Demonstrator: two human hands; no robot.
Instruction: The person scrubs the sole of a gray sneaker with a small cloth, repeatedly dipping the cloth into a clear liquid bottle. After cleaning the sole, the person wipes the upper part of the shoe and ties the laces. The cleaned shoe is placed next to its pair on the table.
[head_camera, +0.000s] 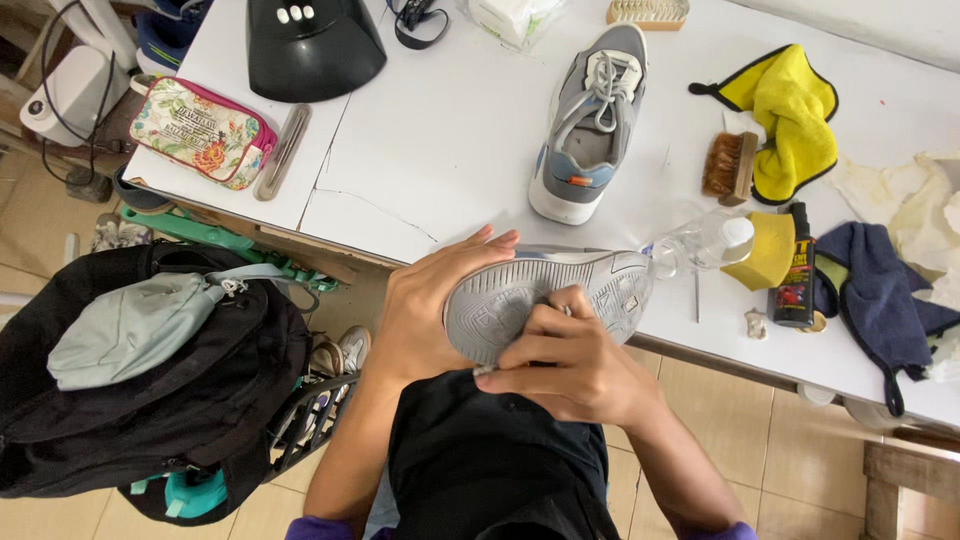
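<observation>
Grey shoe held sole-up at the table's near edge

Left hand (425, 315) grips the shoe (545, 300), lying lengthwise left-right; right hand (575, 360), fingers curled closed, presses the sole.

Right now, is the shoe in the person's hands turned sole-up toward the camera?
Yes: the left hand grips the grey shoe with its treaded sole facing up, while the right hand presses on it.

White table (430, 170) fills upper view ahead of me; top cracked near front edge, worn wooden edge below. Floor (800, 450) beige tile, pale grout lines. Black backpack (150, 400) on floor at my left, beside wire rack (310, 425). Wooden furniture piece (915, 480) lower right. Soft, even daylight.
</observation>
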